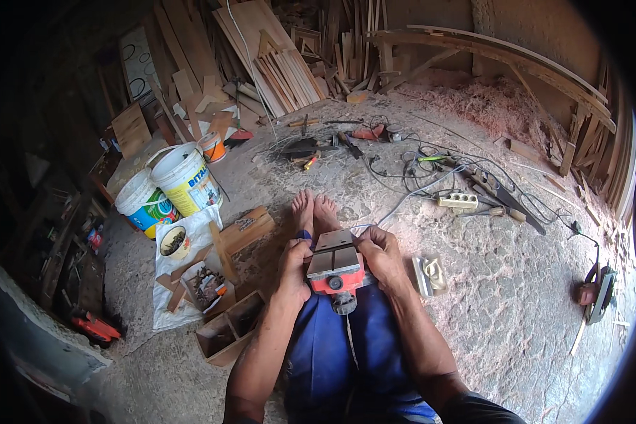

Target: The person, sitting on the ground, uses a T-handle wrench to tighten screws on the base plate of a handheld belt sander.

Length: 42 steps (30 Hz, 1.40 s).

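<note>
An electric hand planer rests upside down over my lap, its flat grey metal sole facing up and its red body below. The dark slot across the sole is visible, and a round knob sticks out at the end nearest me. My left hand is closed round the planer's left side. On the opposite side my right hand grips its edge, thumb near the top of the sole. Fingertips of both hands are partly hidden beneath the tool. A thin cable runs away from it across the floor.
Left stand paint buckets, a white cloth with bowls of small hardware, and a divided wooden box. Ahead lie tangled cords, a power strip, a handsaw and a red power tool. Boards lean behind.
</note>
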Available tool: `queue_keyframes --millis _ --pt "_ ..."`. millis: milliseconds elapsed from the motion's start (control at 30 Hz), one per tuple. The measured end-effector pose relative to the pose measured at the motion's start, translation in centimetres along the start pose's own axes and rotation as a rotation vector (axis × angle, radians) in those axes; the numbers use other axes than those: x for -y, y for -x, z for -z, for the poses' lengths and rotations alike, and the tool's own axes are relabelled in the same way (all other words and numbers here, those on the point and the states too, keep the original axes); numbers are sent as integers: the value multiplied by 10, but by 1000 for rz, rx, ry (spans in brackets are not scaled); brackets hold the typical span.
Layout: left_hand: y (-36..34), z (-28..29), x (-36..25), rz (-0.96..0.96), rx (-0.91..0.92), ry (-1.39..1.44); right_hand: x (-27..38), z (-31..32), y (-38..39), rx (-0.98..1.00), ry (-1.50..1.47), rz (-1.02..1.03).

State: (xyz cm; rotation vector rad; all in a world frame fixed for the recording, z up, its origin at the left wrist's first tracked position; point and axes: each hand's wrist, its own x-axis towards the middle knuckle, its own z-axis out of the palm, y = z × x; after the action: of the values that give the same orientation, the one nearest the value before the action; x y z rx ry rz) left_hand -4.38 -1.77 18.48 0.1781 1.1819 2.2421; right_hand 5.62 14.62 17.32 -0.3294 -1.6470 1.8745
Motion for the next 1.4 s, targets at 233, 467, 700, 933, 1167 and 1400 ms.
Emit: queue_keyframes --millis 233,467,700,933,1167,1400 --pt "5 -9 -1 -18 -55 6 -6 3 -3 12 -20 -16" --pt "12 -17 -4 -58 -71 -20 3 0 2 29 -32 -47" --pt "16 -20 -6 -85 -27 -25 6 1 4 38 -15 -44" --pt "22 -28 -8 -87 -37 -18 3 2 3 20 -28 -40" --pt "6 -9 5 -68 -82 24 2 1 6 23 -80 -25" --pt "-2 5 9 -71 -115 -19 0 0 8 -72 107 49"
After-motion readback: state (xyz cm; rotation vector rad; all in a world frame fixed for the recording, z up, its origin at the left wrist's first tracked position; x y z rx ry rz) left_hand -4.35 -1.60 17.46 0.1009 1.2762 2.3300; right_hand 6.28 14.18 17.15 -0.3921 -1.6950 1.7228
